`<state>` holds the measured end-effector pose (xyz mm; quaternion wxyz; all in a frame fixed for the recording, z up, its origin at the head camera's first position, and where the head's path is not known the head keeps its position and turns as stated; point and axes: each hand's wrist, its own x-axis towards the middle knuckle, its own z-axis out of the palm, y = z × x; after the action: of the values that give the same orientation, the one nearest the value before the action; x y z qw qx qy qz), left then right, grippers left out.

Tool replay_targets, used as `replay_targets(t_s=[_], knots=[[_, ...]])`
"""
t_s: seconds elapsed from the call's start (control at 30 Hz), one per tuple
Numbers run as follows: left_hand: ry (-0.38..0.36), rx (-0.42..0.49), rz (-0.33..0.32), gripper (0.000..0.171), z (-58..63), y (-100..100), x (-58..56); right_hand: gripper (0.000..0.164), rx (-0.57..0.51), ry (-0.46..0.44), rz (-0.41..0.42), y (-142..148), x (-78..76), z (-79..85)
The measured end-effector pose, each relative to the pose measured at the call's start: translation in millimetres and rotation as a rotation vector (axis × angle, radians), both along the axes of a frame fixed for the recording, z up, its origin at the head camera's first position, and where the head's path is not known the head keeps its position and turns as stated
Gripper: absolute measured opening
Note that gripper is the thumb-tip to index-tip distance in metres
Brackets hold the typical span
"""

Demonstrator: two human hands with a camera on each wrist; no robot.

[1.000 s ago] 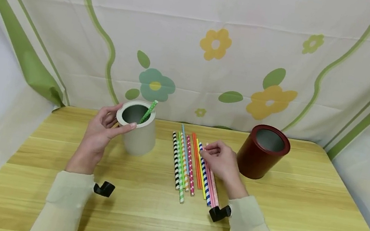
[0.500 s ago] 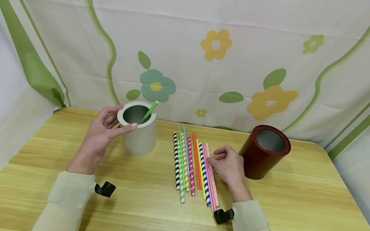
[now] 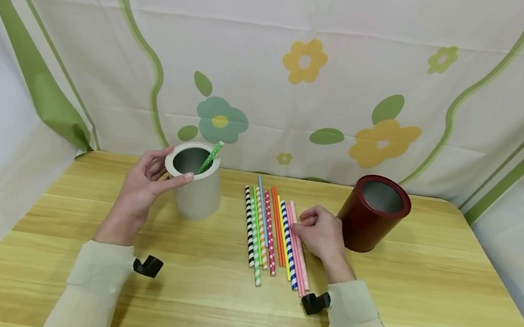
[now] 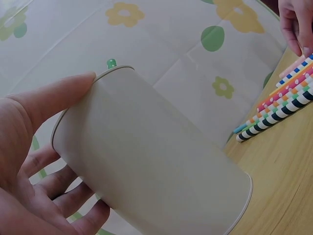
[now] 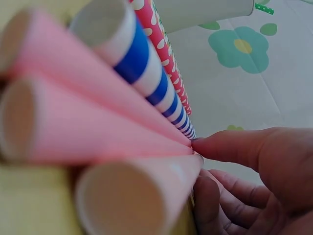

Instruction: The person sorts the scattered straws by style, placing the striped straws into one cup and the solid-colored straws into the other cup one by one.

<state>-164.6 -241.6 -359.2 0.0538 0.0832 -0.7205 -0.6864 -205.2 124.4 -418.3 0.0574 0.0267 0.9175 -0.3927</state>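
Observation:
My left hand (image 3: 138,195) holds an off-white can (image 3: 198,199) by its rim, thumb on the near side and fingers round the left. A green straw with white dots (image 3: 211,156) leans inside the can. Right of it, several paper straws (image 3: 250,236) lie in a row on the table. At the right end of the row, my right hand (image 3: 324,239) pinches a pale pink straw (image 5: 142,193) near its far end, the thumb (image 5: 230,147) on one side and the index finger on the other. Two pink straws (image 5: 88,122) and a blue-striped straw (image 5: 146,68) lie alongside.
A dark red can (image 3: 362,225) stands just behind and right of my right hand, its open mouth showing a bare metal inside. The wooden table (image 3: 217,316) ends against a flowered cloth (image 3: 258,60) at the back. Black cameras (image 3: 148,266) sit at both wrists.
My right hand has drawn back to the right from over the blue-striped straw to the pink straws. In the last half second it has barely moved. My left hand and the off-white can stay put.

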Motion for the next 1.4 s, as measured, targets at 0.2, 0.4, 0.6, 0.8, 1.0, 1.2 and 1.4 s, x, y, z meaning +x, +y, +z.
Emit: replay_targets(t_s=[0.2,0.4,0.6,0.8,1.0,1.2,1.4], knots=[[0.007,0.003,-0.004,0.083,0.5,0,-0.3,0.027,0.022,-0.001,0.007,-2,0.2,1.7],[0.005,0.008,-0.001,0.083,0.2,1,0.1,0.025,0.025,-0.003,0.004,-3,0.9,0.1],[0.003,0.007,0.004,0.082,0.0,2,-0.4,0.026,0.017,-0.014,0.007,-2,0.1,-0.2],[-0.006,-0.001,0.010,0.082,0.0,1,-0.5,0.028,-0.028,-0.026,0.034,1,0.8,9.3],[-0.004,0.000,0.008,0.083,-0.3,1,-0.7,0.034,-0.109,-0.003,0.080,1,4.8,25.3],[-0.013,-0.001,0.007,0.083,-0.3,0,0.0,0.037,-0.176,0.042,0.097,0,8.9,38.9],[-0.009,0.006,0.001,0.084,-0.4,0,0.2,0.035,-0.356,0.094,0.076,-4,11.1,47.5]])
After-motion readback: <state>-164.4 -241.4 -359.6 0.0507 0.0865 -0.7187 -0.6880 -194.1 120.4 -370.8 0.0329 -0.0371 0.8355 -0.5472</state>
